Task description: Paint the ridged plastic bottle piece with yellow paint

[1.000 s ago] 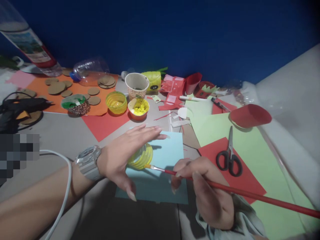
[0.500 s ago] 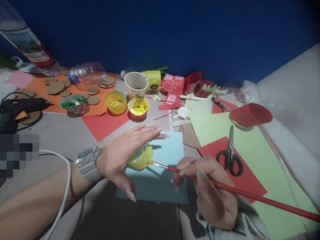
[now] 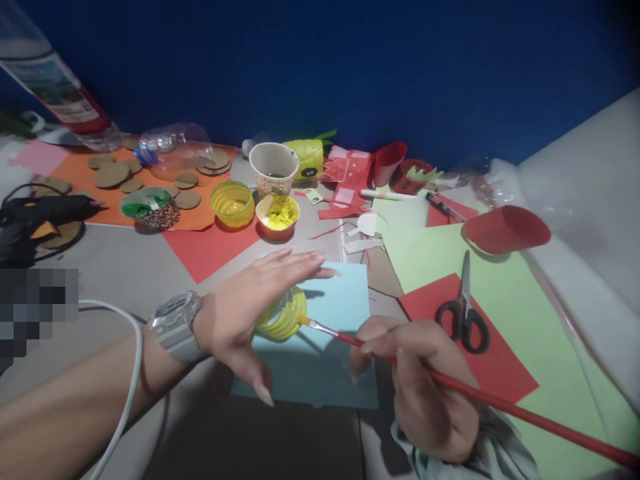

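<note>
While the left hand [image 3: 240, 313] lies flat and open over one yellow ribbed cup [image 3: 285, 313] on one light-blue sheet [image 3: 320, 340] at lower centre, the right hand [image 3: 425, 393] pinches one red paintbrush [image 3: 480, 400], bristles touching the cup; one pair of scissors [image 3: 463, 310] lies right of it

We wear a chunky silver wristwatch [image 3: 176, 323] on our left wrist and a pale grey-green sleeve [image 3: 493, 450] on our right.

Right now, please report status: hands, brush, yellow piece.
Left hand flat on yellow ring. Right hand grips paintbrush, tip at ring. Scissors lie apart, nothing blocking.
</note>
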A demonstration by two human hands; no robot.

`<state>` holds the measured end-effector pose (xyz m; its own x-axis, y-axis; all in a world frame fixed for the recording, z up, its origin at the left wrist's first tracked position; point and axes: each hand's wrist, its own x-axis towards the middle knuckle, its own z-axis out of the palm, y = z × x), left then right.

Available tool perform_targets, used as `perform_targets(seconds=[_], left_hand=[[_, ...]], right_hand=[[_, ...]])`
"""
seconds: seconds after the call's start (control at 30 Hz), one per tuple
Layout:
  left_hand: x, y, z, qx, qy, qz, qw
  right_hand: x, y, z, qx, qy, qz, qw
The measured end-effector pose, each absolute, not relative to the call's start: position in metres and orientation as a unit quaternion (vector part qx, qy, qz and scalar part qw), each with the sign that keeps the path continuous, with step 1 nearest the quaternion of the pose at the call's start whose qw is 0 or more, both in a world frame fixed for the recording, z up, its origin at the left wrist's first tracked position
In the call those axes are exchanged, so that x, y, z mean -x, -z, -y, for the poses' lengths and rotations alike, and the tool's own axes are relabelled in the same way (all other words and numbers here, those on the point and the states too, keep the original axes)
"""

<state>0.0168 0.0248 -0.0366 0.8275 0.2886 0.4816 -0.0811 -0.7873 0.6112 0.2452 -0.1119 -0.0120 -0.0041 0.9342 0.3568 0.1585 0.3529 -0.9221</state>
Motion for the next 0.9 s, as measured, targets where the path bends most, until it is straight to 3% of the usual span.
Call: perform_targets(seconds=[0.9], left_hand=[[-0.017,0.035,-0.024,-0.901,-0.283,-0.059,0.325]], right_hand=[[-0.237,0.018,0.108,0.381,-0.266,0.651,0.600]])
